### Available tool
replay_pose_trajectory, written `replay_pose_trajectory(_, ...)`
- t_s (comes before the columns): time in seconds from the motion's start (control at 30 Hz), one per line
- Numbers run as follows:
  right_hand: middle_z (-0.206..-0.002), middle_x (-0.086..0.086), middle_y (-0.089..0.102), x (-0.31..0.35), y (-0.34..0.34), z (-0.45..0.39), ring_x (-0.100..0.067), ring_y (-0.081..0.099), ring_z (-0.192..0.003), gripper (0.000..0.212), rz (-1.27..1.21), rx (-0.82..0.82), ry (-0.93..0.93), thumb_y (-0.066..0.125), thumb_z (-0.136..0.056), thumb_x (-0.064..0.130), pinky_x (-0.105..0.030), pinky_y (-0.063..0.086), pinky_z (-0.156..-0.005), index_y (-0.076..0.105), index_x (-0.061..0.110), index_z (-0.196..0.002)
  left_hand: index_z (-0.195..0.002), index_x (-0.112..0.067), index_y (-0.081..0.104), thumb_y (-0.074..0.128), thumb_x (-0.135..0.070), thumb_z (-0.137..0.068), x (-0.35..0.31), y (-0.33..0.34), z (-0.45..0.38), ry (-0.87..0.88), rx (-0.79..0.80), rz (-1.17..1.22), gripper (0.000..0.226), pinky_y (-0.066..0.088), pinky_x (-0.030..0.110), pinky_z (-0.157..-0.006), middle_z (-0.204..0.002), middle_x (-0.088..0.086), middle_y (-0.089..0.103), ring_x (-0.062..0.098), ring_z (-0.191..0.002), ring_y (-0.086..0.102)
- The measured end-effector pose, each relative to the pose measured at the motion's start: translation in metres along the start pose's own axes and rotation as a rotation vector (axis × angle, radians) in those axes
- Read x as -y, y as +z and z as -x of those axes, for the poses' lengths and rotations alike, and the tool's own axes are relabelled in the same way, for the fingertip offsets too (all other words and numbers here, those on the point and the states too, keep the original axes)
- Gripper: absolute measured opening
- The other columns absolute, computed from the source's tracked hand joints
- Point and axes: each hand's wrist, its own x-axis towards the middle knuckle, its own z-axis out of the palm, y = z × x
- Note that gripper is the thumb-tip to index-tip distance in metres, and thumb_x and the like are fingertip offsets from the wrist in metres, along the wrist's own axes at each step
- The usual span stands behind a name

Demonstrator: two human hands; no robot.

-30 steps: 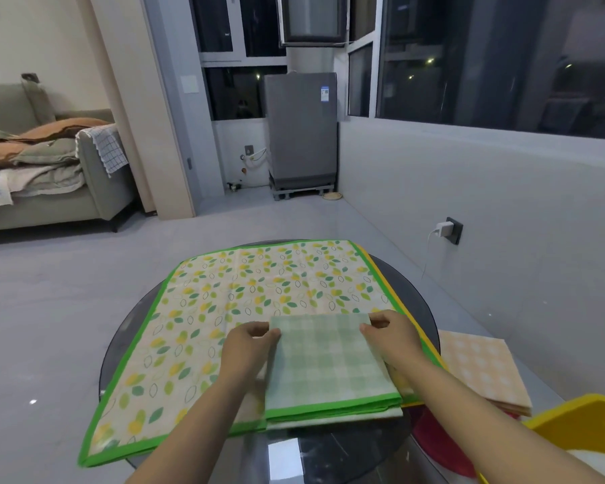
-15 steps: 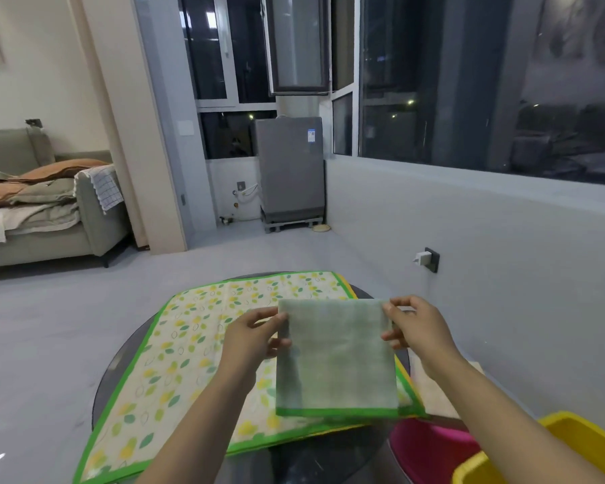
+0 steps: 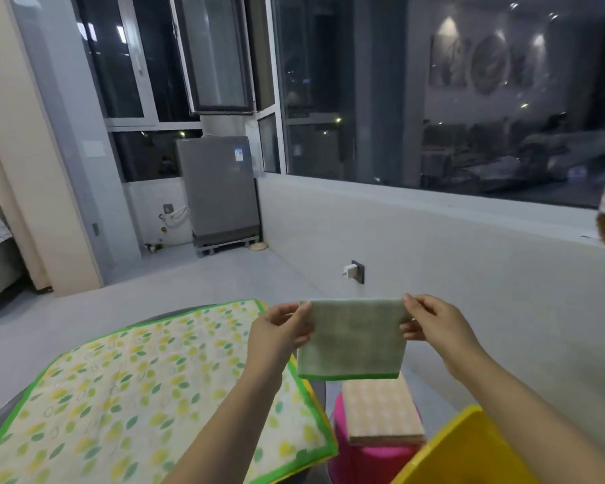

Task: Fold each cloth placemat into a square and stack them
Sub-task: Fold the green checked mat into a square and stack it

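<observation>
between the two raised hands hangs a folded green placemat (image 3: pixel 351 338), already a near square, with its bright green hem along the bottom edge. the left hand (image 3: pixel 280 331) pinches its top left corner, thumb in front and fingers curled behind, and the right hand (image 3: pixel 433 324) pinches the top right corner the same way, so both grips are closed on the cloth and it is held clear of every surface. just below the grip, a little toward the right hand's side, lies a folded orange placemat (image 3: pixel 381 408) on a pink stool (image 3: pixel 374 459); that looks like the start of the stack, one piece so far as i can tell, though its edge is too blurred to count layers. down and to the left of the left hand, a leaf placemat (image 3: pixel 126 396) lies spread flat and unfolded on the table (image 3: pixel 0 417), and a sliver of yellow at its right edge hints at another mat beneath it, which i cannot confirm. a yellow bin (image 3: pixel 465 448) sits beneath the right forearm. by my reading the task is partway through: one mat stacked, one folded and in the air waiting to be set on the orange one, at least one more left to fold. the cloth is limp, so it may sag open if either corner slips.
</observation>
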Motion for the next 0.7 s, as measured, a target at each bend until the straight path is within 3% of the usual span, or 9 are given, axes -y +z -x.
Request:
replay_pose_trajectory(0.17, -0.073, -0.012, 0.070, -0.037, -0.044, -0.024, -0.027, 0.068, -0.072, 0.032, -0.060, -0.055, 0.146, 0.058, -0.090, 0.034, -0.041, 0.055, -0.081, 0.067, 0.005, -0.078, -0.077, -0.003, 0.066, 0.073, -0.039, -0.078, 0.038, 0.058, -0.022, -0.067, 0.004, -0.046, 0.037, 0.057, 0.036, -0.078, -0.069, 0.005, 0.065, 0.020, -0.074, 0.067)
replay_pose_trajectory(0.27, -0.076, -0.014, 0.071, -0.063, -0.060, -0.034, -0.028, 0.069, -0.073, 0.026, -0.038, -0.080, 0.186, 0.062, -0.088, 0.028, -0.041, 0.054, -0.084, 0.070, 0.005, -0.078, -0.073, -0.008, 0.065, 0.071, -0.041, -0.080, 0.069, 0.088, -0.032, -0.067, -0.036, -0.125, 0.034, 0.055, 0.037, -0.078, -0.068, 0.001, 0.064, 0.018, -0.072, 0.064)
replay_pose_trajectory(0.4, -0.086, -0.011, 0.072, -0.100, -0.069, -0.045, -0.020, 0.070, -0.077, 0.015, 0.036, -0.079, 0.248, 0.068, -0.085, 0.018, -0.034, 0.053, -0.085, 0.072, 0.004, -0.085, -0.081, -0.015, 0.064, 0.063, -0.026, -0.087, 0.112, 0.114, -0.034, -0.055, -0.096, -0.216, 0.012, 0.041, 0.018, -0.057, -0.079, -0.001, 0.064, 0.014, -0.071, 0.058)
replay_pose_trajectory(0.47, -0.088, -0.012, 0.071, -0.121, -0.068, -0.052, -0.020, 0.068, -0.077, 0.011, 0.031, -0.076, 0.272, 0.068, -0.083, 0.010, -0.033, 0.056, -0.083, 0.071, 0.000, -0.089, -0.087, -0.018, 0.062, 0.060, -0.014, -0.087, 0.134, 0.120, -0.037, -0.082, -0.134, -0.239, 0.004, 0.041, 0.017, -0.059, -0.088, -0.001, 0.066, 0.015, -0.081, 0.061)
replay_pose_trajectory(0.53, -0.089, -0.010, 0.069, -0.142, -0.063, -0.058, -0.016, 0.066, -0.077, 0.016, 0.049, -0.068, 0.294, 0.069, -0.081, 0.006, -0.029, 0.055, -0.082, 0.069, 0.000, -0.096, -0.096, -0.021, 0.061, 0.057, -0.007, -0.085, 0.157, 0.124, -0.042, -0.116, -0.178, -0.251, 0.018, 0.043, 0.019, -0.062, -0.096, 0.000, 0.066, 0.014, -0.083, 0.061)
replay_pose_trajectory(0.63, -0.096, -0.008, 0.066, -0.172, -0.055, -0.067, -0.017, 0.063, -0.085, 0.022, 0.051, -0.062, 0.340, 0.070, -0.079, 0.003, -0.029, 0.051, -0.082, 0.067, 0.004, -0.101, -0.116, -0.020, 0.059, 0.053, -0.001, -0.086, 0.188, 0.127, -0.048, -0.180, -0.226, -0.225, 0.036, 0.052, 0.035, -0.086, -0.111, 0.003, 0.063, 0.022, -0.098, 0.062)
replay_pose_trajectory(0.7, -0.100, -0.007, 0.063, -0.192, -0.047, -0.072, -0.014, 0.059, -0.094, 0.028, 0.019, -0.067, 0.365, 0.069, -0.079, -0.001, -0.024, 0.048, -0.077, 0.065, 0.002, -0.106, -0.121, -0.019, 0.058, 0.049, 0.005, -0.085, 0.213, 0.127, -0.054, -0.210, -0.250, -0.238, 0.043, 0.048, 0.045, -0.097, -0.120, 0.003, 0.060, 0.026, -0.109, 0.059)
